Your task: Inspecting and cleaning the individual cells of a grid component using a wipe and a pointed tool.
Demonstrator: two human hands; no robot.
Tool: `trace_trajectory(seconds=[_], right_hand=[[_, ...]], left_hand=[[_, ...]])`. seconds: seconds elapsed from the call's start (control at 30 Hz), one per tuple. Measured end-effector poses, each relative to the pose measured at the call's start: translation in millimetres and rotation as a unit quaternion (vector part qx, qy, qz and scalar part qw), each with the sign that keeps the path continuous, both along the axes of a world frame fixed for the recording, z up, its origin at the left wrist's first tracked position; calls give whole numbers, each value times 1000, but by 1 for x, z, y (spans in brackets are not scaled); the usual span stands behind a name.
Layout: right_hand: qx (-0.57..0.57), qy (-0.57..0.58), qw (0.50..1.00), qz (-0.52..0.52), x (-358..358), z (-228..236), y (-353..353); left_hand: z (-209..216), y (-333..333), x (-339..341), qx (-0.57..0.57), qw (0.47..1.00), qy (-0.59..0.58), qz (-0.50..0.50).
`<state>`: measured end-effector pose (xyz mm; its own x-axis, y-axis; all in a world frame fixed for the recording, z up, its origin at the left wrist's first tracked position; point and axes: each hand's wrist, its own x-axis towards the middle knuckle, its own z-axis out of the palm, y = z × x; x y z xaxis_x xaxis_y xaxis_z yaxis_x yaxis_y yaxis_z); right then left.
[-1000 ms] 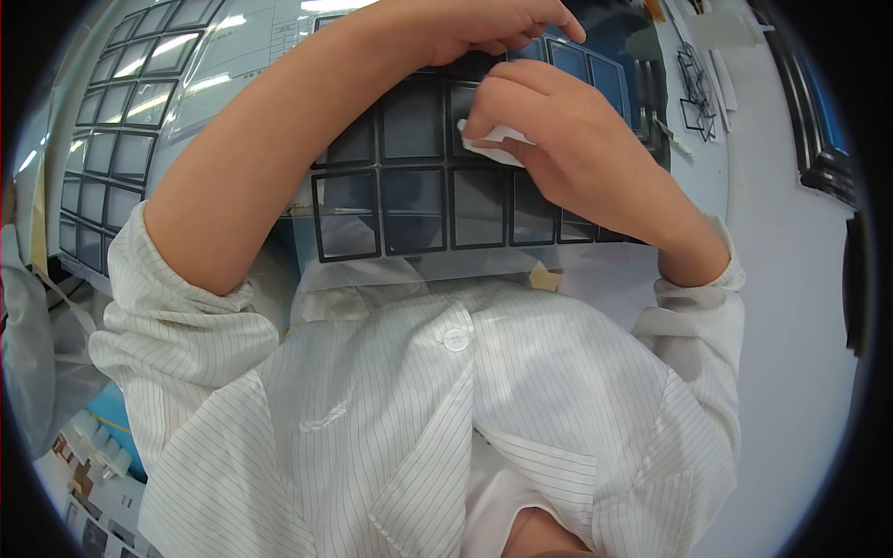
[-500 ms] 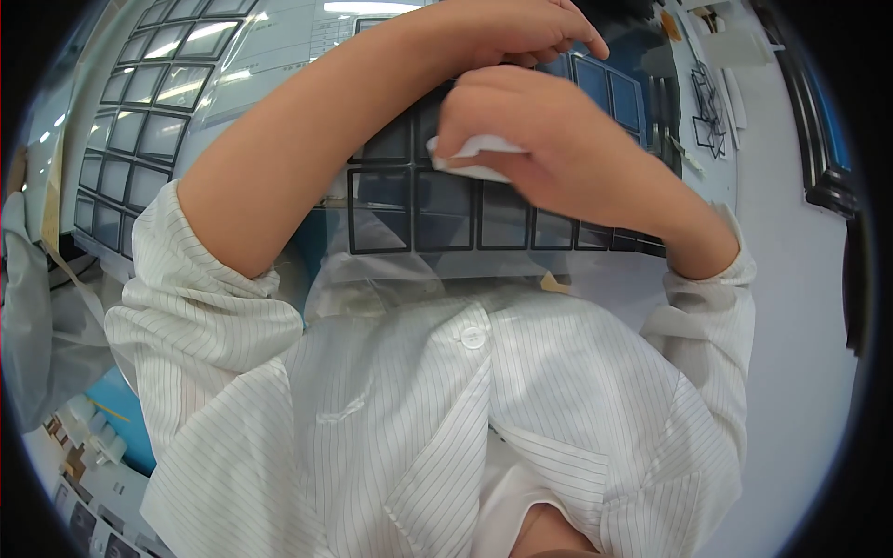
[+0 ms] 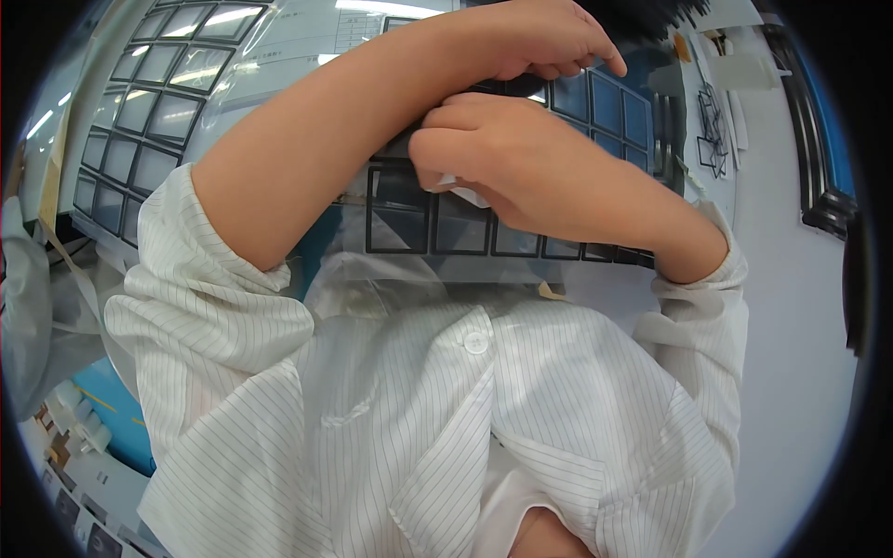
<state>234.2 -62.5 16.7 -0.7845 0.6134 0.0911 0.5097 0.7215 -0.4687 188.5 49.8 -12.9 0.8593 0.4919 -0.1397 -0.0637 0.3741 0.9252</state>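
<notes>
Before me lies a grid of dark panes edged in black frames (image 3: 401,223). My right hand (image 3: 521,163) is closed on a white cloth (image 3: 470,195), of which only a small piece shows below the fingers, low over the near panes. My left arm reaches across from the left and passes beyond the right hand. My left hand (image 3: 563,39) is over the far part of the grid, forefinger stretched out to the right and the other fingers loosely bent. Nothing shows in it, though its palm side is partly hidden. Bluish panes (image 3: 606,104) lie just beneath its fingertip.
Another grid of black-framed pale panes (image 3: 156,116) stands at the left. A printed sheet (image 3: 288,56) lies beside it under clear film. Loose black frames (image 3: 713,135) are at the right, near a white surface (image 3: 791,307). Clear plastic (image 3: 372,274) lies nearest my body.
My right hand has moved left and slightly nearer over the panes, covering more of the white cloth. My left hand has shifted slightly right and nearer in the picture, along with the surroundings.
</notes>
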Motion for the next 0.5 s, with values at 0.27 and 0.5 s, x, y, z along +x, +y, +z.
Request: trace_trajectory(seconds=[0.27, 0.5], right_hand=[[-8, 13, 999, -42, 23, 16, -9], [102, -48, 994, 6, 13, -4, -20]], left_hand=[[11, -4, -8, 25, 999, 28, 2], [4, -2, -6, 10, 1000, 9, -2]])
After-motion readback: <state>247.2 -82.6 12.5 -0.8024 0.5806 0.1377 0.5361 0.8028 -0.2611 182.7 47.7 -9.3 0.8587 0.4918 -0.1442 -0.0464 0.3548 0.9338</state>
